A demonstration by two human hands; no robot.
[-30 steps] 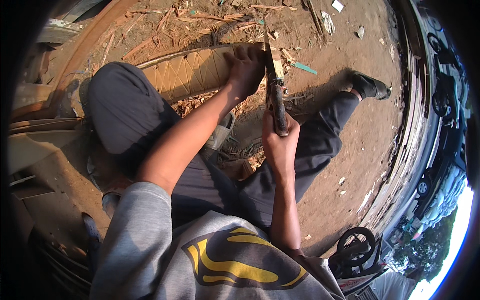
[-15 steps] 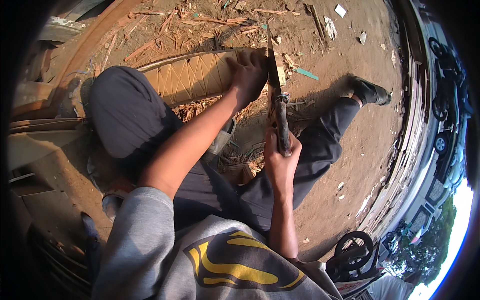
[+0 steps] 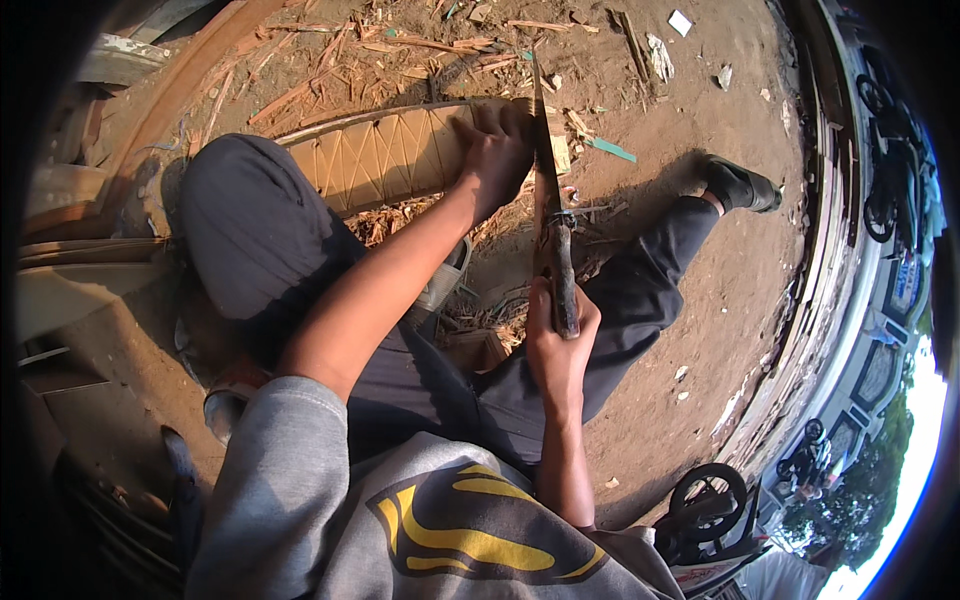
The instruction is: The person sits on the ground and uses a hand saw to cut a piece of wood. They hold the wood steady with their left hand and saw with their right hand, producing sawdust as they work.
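A hand saw (image 3: 543,150) with a dark handle is in my right hand (image 3: 562,325), whose fingers are wrapped round the handle. Its long narrow blade points away from me and crosses a light-brown wooden board (image 3: 370,155) near the right end. Crisscross grooves are cut into the board's face. My left hand (image 3: 493,160) grips the board just left of the blade, its fingers over the far edge. A short end of the board (image 3: 561,153) shows to the right of the blade. How deep the blade sits in the wood cannot be seen.
Wood splinters (image 3: 310,85) and a green strip (image 3: 612,150) lie on the dirt ground. My bent left knee (image 3: 255,220) is beside the board; my right leg (image 3: 650,260) stretches out to the right. Stacked planks (image 3: 90,250) stand at left, and motorcycles (image 3: 880,150) at far right.
My right hand has drawn the saw a little toward me, so its handle is nearer my body. My left hand and the board stay in place.
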